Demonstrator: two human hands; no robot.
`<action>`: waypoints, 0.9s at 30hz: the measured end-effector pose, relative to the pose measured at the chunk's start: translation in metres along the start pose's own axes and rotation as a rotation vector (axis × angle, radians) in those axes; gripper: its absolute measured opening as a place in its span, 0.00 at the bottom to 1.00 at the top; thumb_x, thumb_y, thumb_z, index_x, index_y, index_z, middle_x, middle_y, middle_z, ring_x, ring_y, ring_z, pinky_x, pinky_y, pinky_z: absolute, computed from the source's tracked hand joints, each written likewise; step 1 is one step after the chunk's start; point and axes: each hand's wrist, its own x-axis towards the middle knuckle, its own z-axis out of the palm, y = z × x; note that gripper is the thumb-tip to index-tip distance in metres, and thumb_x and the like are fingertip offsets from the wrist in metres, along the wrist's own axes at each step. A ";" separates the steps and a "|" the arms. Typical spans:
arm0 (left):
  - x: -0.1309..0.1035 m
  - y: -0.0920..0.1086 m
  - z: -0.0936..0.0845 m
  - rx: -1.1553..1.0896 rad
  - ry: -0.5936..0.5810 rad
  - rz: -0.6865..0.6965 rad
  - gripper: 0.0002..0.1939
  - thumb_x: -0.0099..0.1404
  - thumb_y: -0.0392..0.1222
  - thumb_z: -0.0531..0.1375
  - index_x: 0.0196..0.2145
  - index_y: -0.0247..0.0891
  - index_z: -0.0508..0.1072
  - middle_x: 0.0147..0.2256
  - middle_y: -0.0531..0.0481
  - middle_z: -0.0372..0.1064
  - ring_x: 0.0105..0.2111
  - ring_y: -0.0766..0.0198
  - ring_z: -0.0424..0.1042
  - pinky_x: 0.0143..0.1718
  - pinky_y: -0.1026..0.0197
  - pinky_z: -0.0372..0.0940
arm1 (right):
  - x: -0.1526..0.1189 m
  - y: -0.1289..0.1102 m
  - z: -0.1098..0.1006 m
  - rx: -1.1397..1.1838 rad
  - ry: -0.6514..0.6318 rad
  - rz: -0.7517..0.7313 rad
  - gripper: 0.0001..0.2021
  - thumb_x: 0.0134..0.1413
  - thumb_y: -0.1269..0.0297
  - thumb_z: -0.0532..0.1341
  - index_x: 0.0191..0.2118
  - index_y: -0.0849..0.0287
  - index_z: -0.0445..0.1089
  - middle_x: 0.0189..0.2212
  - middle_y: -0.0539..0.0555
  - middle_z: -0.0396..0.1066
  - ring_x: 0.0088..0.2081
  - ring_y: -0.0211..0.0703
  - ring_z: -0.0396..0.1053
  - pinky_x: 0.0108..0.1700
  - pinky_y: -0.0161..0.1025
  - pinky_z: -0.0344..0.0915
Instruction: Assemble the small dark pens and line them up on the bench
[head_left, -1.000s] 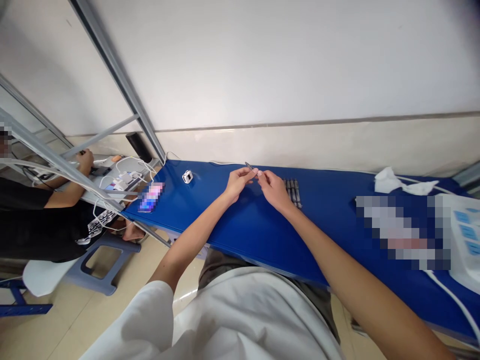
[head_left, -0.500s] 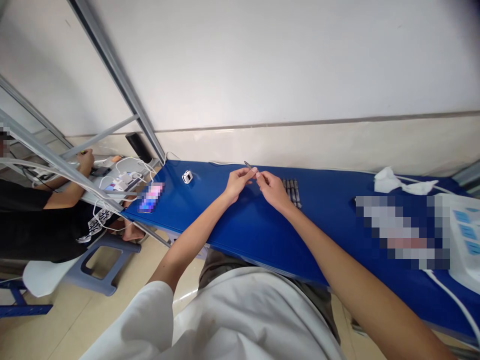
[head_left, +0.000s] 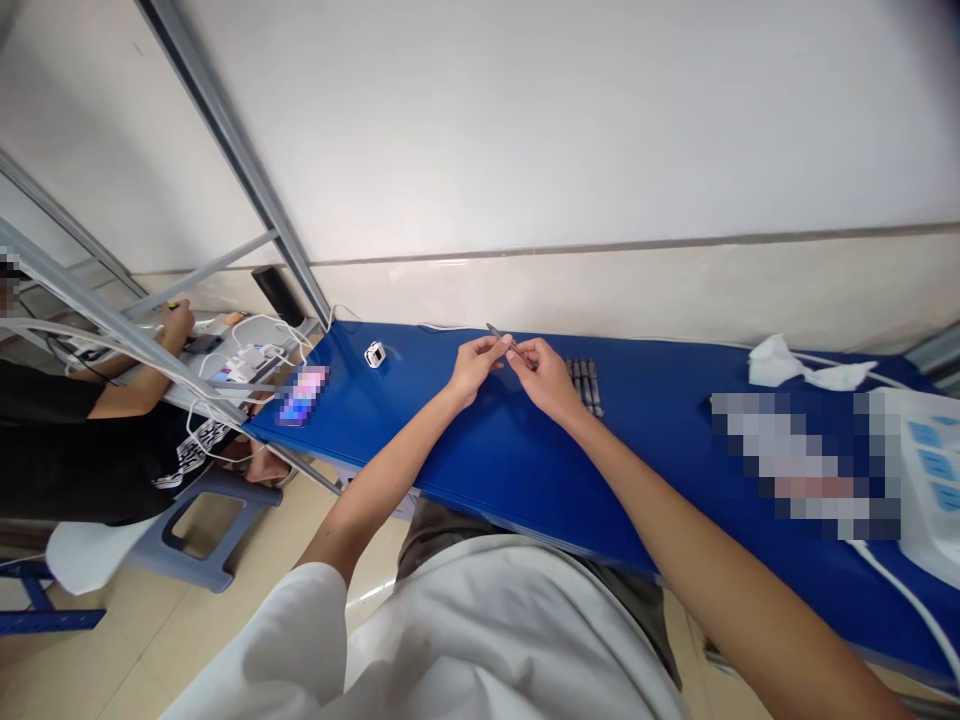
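Observation:
A dark, slim pen (head_left: pixel 493 331) is held slantwise above the blue table (head_left: pixel 495 470), its upper end sticking out past my fingers. My left hand (head_left: pixel 474 368) pinches it near the middle between thumb and fingers. Close beside it, my right hand (head_left: pixel 541 372) has its fingers closed on the lower part of the same pen. Several similar dark pens (head_left: pixel 584 386) lie side by side on the table, just right of my right hand and partly covered by it.
A small white object (head_left: pixel 375 354) and a phone (head_left: pixel 302 395) lie on the left. White tissue (head_left: pixel 778 361), a blurred item and a white container (head_left: pixel 930 470) are on the right. Past the metal frame (head_left: pixel 225 150), a person in black sits at another table.
The right hand's fingers have shifted, and more of the pen's lower part shows between them. The pen's tip has moved slightly left. The other person's hand has moved slightly right.

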 end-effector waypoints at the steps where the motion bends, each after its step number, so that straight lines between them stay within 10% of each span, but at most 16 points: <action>1: 0.000 0.000 0.000 -0.004 -0.002 0.003 0.28 0.61 0.69 0.74 0.38 0.38 0.85 0.40 0.45 0.80 0.40 0.61 0.76 0.43 0.60 0.68 | 0.000 0.000 0.000 0.001 -0.006 -0.004 0.24 0.69 0.34 0.64 0.42 0.53 0.72 0.36 0.56 0.79 0.37 0.52 0.75 0.43 0.48 0.69; 27: -0.001 0.001 -0.001 -0.021 0.011 0.014 0.27 0.62 0.68 0.74 0.38 0.39 0.85 0.39 0.45 0.80 0.41 0.60 0.77 0.41 0.60 0.68 | 0.000 0.003 -0.001 -0.003 -0.095 0.004 0.29 0.73 0.30 0.57 0.36 0.52 0.72 0.28 0.53 0.73 0.29 0.47 0.68 0.33 0.44 0.65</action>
